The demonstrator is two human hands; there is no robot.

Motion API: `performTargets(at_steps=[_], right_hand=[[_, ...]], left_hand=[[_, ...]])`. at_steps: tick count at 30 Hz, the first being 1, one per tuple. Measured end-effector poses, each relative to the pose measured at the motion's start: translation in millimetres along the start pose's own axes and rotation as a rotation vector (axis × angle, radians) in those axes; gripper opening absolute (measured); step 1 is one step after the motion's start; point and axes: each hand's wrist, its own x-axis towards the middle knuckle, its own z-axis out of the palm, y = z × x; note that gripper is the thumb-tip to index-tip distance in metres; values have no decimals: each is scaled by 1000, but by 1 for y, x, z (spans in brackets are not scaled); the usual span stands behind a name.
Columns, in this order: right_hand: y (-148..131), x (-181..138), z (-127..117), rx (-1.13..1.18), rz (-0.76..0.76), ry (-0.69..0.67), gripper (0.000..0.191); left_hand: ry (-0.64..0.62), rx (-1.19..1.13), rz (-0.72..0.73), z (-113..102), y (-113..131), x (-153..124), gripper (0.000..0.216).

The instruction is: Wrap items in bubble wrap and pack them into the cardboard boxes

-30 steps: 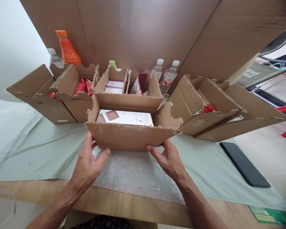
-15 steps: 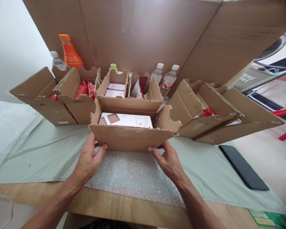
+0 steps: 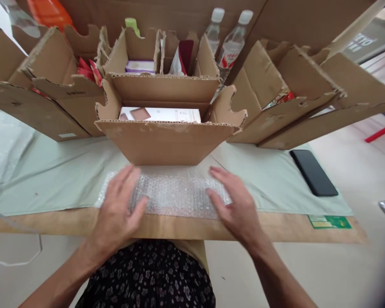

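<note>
An open cardboard box [image 3: 167, 145] stands upright on the green cloth in front of me, with a white printed carton [image 3: 170, 114] inside it. Between the box and the table edge lies a sheet of bubble wrap [image 3: 176, 194]. My left hand [image 3: 118, 201] hovers over the wrap's left end, fingers stretched out and holding nothing. Over the right end is my right hand [image 3: 234, 201], also empty, thumb and fingers apart. Neither hand touches the box. I cannot tell whether the fingertips touch the wrap.
More open cardboard boxes stand behind and on both sides, one [image 3: 308, 85] at right. Clear bottles [image 3: 232, 42] and an orange bottle [image 3: 51, 15] rise behind them. A black phone [image 3: 313, 172] lies at right, more bubble wrap [image 3: 3, 149] at left. The wooden table edge [image 3: 179, 226] runs near me.
Both hands have let go of the cardboard box and drawn back toward me, over the bubble wrap. The camera has tilted further down, so the table edge and patterned clothing show more.
</note>
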Motion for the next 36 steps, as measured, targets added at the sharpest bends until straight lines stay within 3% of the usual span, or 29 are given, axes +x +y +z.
performTargets(at_steps=[2, 5, 7, 10, 12, 15, 18, 22, 27, 31, 34, 36], right_hand=[[-17, -10, 12, -17, -137, -182, 35], [-15, -27, 17, -46, -208, -352, 28], [4, -43, 5, -68, -137, -265, 24], [38, -64, -23, -136, 23, -67, 23], [54, -67, -36, -176, 76, -5, 24], [65, -51, -34, -182, 89, -8, 31], [68, -29, -17, -224, 100, -74, 41], [69, -18, -2, -311, 98, -160, 36], [51, -32, -12, -171, 76, -121, 21], [25, -53, -35, 72, 250, -139, 18], [15, -84, -49, 249, 398, -195, 19], [14, -110, -52, 321, 523, -159, 22]], left_hand=[[-173, 47, 175, 10, 3, -11, 51], [-331, 68, 263, 14, -7, -20, 43], [-305, 41, 249, 6, -19, -22, 44], [-166, 37, 181, -13, -41, -22, 38], [-72, 101, 110, -22, -57, -18, 34], [-15, 240, -16, -26, -76, -10, 43], [-36, 307, -89, -20, -83, -8, 52], [-31, 284, -91, -5, -79, -16, 42], [90, 273, -9, 1, -66, -21, 18], [127, 190, 82, -14, -45, -25, 10], [53, 101, 116, -20, -28, -28, 17], [-7, 84, 167, -18, -20, -25, 23]])
